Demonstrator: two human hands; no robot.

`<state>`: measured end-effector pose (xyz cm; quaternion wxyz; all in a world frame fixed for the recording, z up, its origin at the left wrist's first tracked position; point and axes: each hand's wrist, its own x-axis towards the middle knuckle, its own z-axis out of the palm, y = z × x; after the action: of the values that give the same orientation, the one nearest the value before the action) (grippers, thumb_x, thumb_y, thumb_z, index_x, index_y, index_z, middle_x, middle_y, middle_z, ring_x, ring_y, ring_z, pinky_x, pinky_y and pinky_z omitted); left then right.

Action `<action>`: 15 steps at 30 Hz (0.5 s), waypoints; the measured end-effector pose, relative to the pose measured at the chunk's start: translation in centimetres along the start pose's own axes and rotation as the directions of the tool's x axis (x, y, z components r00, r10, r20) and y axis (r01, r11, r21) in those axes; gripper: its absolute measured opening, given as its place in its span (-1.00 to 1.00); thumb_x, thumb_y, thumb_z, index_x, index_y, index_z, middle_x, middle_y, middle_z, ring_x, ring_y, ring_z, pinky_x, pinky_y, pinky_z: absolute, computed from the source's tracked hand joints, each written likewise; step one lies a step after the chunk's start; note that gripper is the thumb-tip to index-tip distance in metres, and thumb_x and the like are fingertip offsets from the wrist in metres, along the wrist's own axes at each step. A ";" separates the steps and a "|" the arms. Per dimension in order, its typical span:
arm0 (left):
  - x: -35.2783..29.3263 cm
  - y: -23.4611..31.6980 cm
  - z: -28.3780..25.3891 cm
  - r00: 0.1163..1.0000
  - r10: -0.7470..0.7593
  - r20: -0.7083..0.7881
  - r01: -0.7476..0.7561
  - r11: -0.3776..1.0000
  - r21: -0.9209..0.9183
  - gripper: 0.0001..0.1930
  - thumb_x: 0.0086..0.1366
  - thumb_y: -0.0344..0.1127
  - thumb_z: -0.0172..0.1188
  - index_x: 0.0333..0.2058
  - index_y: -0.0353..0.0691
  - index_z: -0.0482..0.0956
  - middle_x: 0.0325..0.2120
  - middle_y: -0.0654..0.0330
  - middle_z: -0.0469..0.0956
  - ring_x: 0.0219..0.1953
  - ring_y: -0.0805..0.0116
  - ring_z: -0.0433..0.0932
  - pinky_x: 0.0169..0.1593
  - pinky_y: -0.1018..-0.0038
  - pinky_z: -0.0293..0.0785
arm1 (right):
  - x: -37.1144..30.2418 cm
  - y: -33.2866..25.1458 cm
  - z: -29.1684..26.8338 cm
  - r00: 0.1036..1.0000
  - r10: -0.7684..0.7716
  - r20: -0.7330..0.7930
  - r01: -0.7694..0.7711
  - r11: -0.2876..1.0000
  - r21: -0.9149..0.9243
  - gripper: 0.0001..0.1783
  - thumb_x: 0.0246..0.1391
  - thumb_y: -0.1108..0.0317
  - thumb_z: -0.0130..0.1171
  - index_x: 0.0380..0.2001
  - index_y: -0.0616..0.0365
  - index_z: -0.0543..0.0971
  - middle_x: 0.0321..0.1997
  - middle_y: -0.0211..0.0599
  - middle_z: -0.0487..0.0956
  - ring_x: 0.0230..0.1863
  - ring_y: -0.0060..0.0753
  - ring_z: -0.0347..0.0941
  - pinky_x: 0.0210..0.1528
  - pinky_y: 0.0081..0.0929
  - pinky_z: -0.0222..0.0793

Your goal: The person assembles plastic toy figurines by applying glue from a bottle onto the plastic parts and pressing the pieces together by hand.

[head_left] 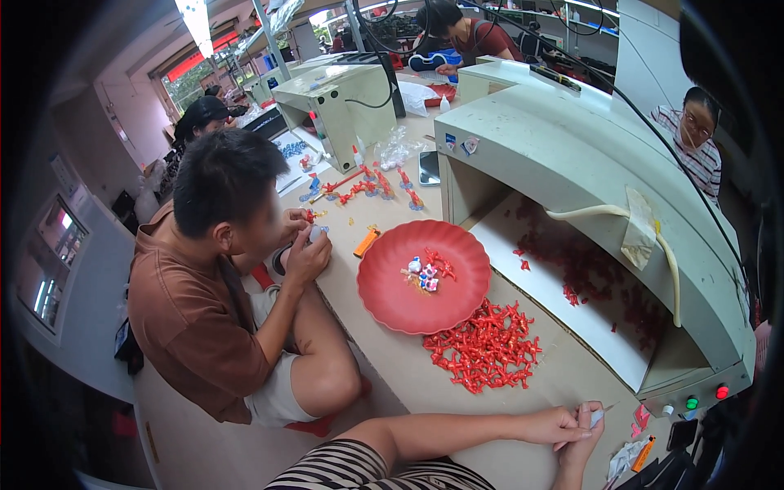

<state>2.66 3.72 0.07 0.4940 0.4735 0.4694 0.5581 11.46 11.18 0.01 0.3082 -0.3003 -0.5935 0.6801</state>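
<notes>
At the lower right, my left hand [553, 428] and my right hand [581, 441] meet over the table edge. My right hand is closed around a small white bottle [597, 417] with a thin needle-like tip pointing up and right. The fingers of my left hand are pinched together against the right hand; whatever they hold is hidden. Beyond my hands lies a heap of small glossy red figures [483, 347]. It touches a red scalloped plate [384, 302] bearing a few red pieces and several small white-and-blue figures [425, 274].
A large pale machine [563, 122] fills the right side, red pieces [572, 269] scattered inside its opening. A co-worker in brown [196, 294] sits at left, holding small parts. An orange cutter [367, 242], a phone [429, 167] and a tissue [625, 459] lie on the table.
</notes>
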 end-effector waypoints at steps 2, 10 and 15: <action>0.0 0.4 -0.1 0.999 -0.033 0.023 0.033 0.999 0.007 -0.46 0.24 -0.03 -0.06 -0.84 -0.23 0.34 -0.88 0.32 0.31 -0.74 0.58 0.26 -0.57 0.62 0.24 | -0.2 -0.2 -0.1 1.000 0.013 0.008 -0.013 1.000 0.023 -0.79 0.06 0.30 -0.03 -0.55 0.14 0.27 -0.66 -0.46 0.28 -0.61 -0.66 0.17 -0.55 -0.70 0.12; 0.4 -0.8 0.3 1.000 0.028 0.013 -0.027 0.999 -0.016 -0.47 0.24 -0.04 -0.05 -0.85 -0.22 0.34 -0.87 0.33 0.31 -0.75 0.59 0.26 -0.56 0.64 0.24 | -0.3 0.0 0.2 0.999 -0.046 -0.027 0.046 0.999 0.025 -0.74 0.09 0.22 -0.05 -0.54 0.16 0.28 -0.59 -0.41 0.28 -0.55 -0.62 0.19 -0.50 -0.66 0.14; 0.1 -0.5 0.2 0.999 -0.025 0.026 0.025 1.000 -0.006 -0.48 0.24 -0.03 -0.05 -0.82 -0.22 0.36 -0.86 0.33 0.32 -0.73 0.60 0.27 -0.55 0.65 0.23 | -0.3 0.3 0.0 0.998 -0.066 -0.022 0.066 0.998 0.004 -0.73 0.09 0.21 -0.05 -0.55 0.16 0.29 -0.60 -0.42 0.28 -0.55 -0.62 0.18 -0.50 -0.66 0.13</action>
<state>2.92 3.89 -0.42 0.5085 0.4733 0.4670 0.5471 11.63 10.93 -0.28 0.3377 -0.2874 -0.5982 0.6675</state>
